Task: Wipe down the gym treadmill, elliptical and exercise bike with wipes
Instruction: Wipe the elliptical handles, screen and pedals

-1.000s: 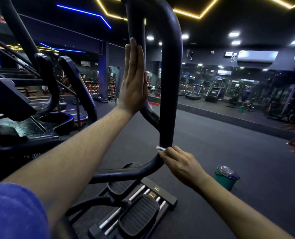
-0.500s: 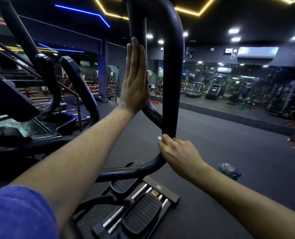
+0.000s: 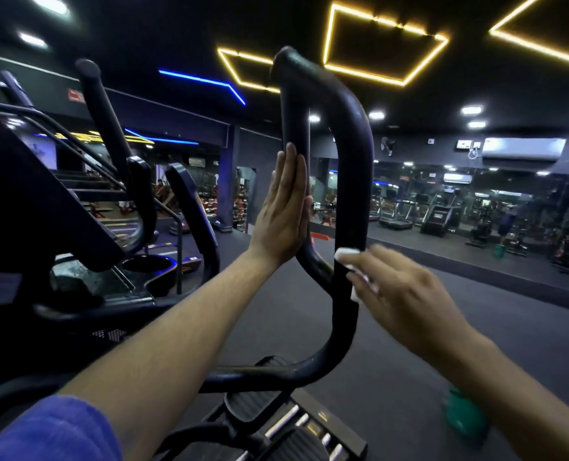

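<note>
A black looped handle (image 3: 351,168) of the elliptical rises in front of me. My left hand (image 3: 284,211) presses flat, fingers straight up, against the loop's inner bar. My right hand (image 3: 399,294), blurred by motion, holds a white wipe (image 3: 348,256) against the right side of the loop's outer bar, about halfway up. The wipe shows above and under my fingers. The elliptical's black pedals (image 3: 259,407) lie below, and its console and cup holder (image 3: 146,267) sit at the left.
A green lidded tub (image 3: 464,417) stands on the dark floor at the lower right, partly behind my right forearm. Other handles (image 3: 193,207) of the machine curve up at the left. Treadmills (image 3: 441,214) and a mirror wall line the far side.
My right hand has slid the wipe upward along the outer bar, from near the bottom bend to its middle. The camera tilted up. My left hand stays pressed on the inner bar.
</note>
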